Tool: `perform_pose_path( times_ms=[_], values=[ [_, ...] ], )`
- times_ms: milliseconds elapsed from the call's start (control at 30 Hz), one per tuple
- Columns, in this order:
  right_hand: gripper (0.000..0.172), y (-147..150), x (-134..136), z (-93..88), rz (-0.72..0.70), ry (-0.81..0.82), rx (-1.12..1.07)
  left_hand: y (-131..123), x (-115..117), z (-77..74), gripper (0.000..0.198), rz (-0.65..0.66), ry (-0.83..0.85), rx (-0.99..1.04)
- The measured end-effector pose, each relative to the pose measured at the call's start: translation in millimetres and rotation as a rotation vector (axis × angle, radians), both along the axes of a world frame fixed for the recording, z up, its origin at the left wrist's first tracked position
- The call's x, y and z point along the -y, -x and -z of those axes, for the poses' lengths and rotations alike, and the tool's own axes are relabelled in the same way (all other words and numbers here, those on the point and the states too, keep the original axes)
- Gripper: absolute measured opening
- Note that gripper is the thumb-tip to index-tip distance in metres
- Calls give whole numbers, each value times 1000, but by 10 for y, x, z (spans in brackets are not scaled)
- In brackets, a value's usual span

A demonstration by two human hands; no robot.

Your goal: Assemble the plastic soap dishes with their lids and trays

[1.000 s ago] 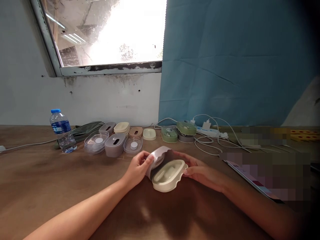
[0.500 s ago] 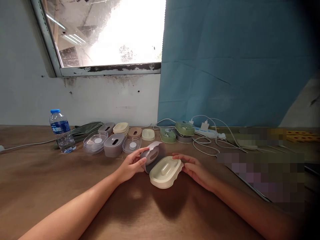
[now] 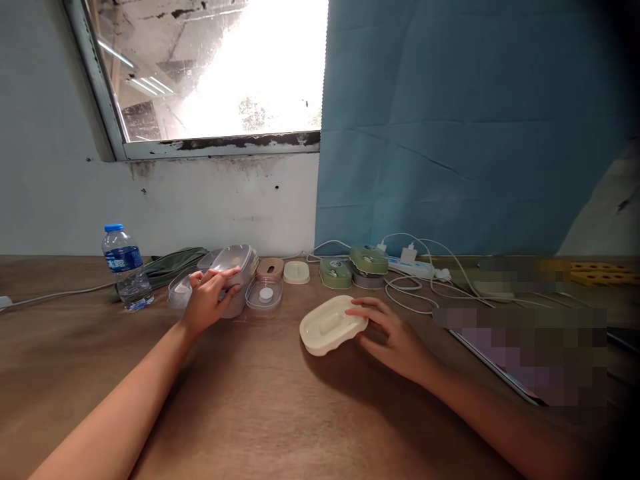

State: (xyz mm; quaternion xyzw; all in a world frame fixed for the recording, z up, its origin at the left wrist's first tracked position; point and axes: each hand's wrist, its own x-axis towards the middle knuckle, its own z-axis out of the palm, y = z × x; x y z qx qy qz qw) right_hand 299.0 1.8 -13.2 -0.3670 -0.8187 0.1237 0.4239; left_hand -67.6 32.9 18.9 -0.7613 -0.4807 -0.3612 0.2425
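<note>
My right hand [image 3: 393, 337] grips the right end of a cream oval lid [image 3: 315, 337], tilted just above the table with its recessed face up. Over at the left group of containers, my left hand [image 3: 206, 300] has its fingers on a lilac-grey oval tub [image 3: 241, 256]. This tub is tilted and sits over or against another greyish container [image 3: 235, 307], largely covered by it and by my hand. Right beside them lies a clear oval lid [image 3: 265, 297] with a white round disc. Behind that are a pinkish-brown slotted container [image 3: 270, 268] and a small cream piece [image 3: 297, 271].
A water bottle [image 3: 125, 267] and a dark green pouch [image 3: 175, 265] stand at the left. Several green containers [image 3: 336, 272] sit at the back, near a white power strip [image 3: 415, 268] with looping cables [image 3: 410, 303]. A blurred flat object [image 3: 520, 360] lies right.
My left hand has carried the lilac-grey tub from beside the cream lid leftward and back to the container group. The cream lid has tilted and risen slightly in my right hand.
</note>
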Motion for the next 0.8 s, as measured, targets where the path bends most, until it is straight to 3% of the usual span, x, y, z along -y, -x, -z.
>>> perform_pose_path(
  times_ms=[133, 267, 533, 667, 800],
  values=[
    [51, -14, 14, -24, 54, -31, 230, 196, -72, 75, 31, 11, 138, -98],
    [47, -10, 57, -65, 49, -4, 352, 270, -104, 107, 32, 29, 231, -143],
    [49, -17, 186, -196, -197, 170, 543, 285, -121, 125, 34, 53, 261, -103],
    [36, -89, 81, -204, -198, 145, 518, 312, -142, 149, 35, 75, 260, -95],
    [23, -145, 12, -164, -302, 163, 538, 317, -160, 169, 36, 88, 253, -88]
  ],
)
